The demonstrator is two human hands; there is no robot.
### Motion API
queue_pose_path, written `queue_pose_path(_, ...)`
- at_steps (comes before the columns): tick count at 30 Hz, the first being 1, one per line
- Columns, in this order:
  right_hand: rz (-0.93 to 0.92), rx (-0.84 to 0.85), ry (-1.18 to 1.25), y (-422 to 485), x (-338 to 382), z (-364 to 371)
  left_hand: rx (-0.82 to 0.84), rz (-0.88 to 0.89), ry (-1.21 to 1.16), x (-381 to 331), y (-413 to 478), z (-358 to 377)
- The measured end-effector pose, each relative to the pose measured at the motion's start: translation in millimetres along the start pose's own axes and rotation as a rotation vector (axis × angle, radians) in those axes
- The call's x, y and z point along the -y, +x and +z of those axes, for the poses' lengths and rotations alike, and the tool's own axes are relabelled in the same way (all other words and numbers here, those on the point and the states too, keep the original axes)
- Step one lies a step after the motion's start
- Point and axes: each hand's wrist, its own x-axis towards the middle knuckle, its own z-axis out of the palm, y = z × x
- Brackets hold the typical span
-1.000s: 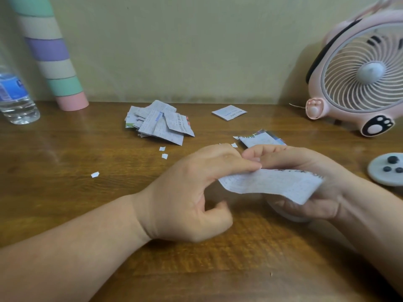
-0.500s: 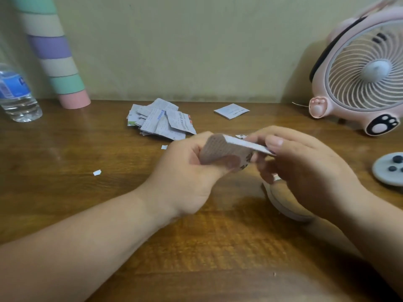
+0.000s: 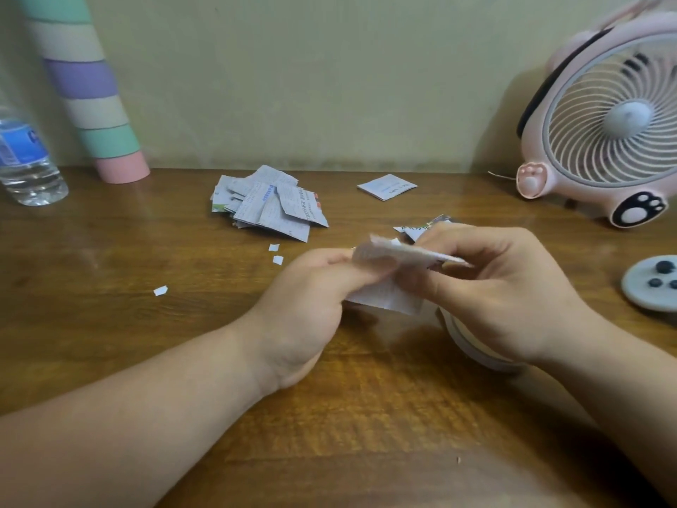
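Head view: paper slip (image 3: 384, 298) pinched between left hand (image 3: 311, 306) and right hand (image 3: 513, 291), both curled on it. Looks thin, light, floppy, easily torn; probably best gripped near edges.

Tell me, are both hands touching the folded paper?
Touching. The head view shows the left hand pinching the paper at its left end and the right hand pinching its right end, with no gap.

a brown wooden table (image 3: 110, 324) with visible grain meets a plain pale yellowish wall (image 3: 311, 75) in soft light
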Motion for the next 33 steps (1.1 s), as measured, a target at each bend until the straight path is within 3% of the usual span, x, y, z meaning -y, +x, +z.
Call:
queue_pose_path(11, -0.050, -0.075, -0.182, 1, 9, 2, 0.170, -0.214, -0.307, -2, 7, -12)
queue_pose_path(19, -0.357, -0.039, -0.465, 3, 4, 1, 0.119, -0.334, -0.428, -9, 10, -14)
queue_pose_path(22, -0.469, -0.067, -0.498, 2, 13, 3, 0.013, -0.346, -0.516, -14, 12, -18)
queue_pose_path(24, -0.503, -0.114, -0.490, 1, 18, 5, -0.048, -0.313, -0.426, -15, 12, -19)
queue_pose_path(27, -0.439, -0.100, -0.394, -1, 21, 5, -0.017, -0.253, -0.321, -10, 9, -12)
queue_pose_path(33, -0.152, 0.132, -0.097, -4, 19, -1, -0.057, -0.204, -0.264, -11, 6, -7)
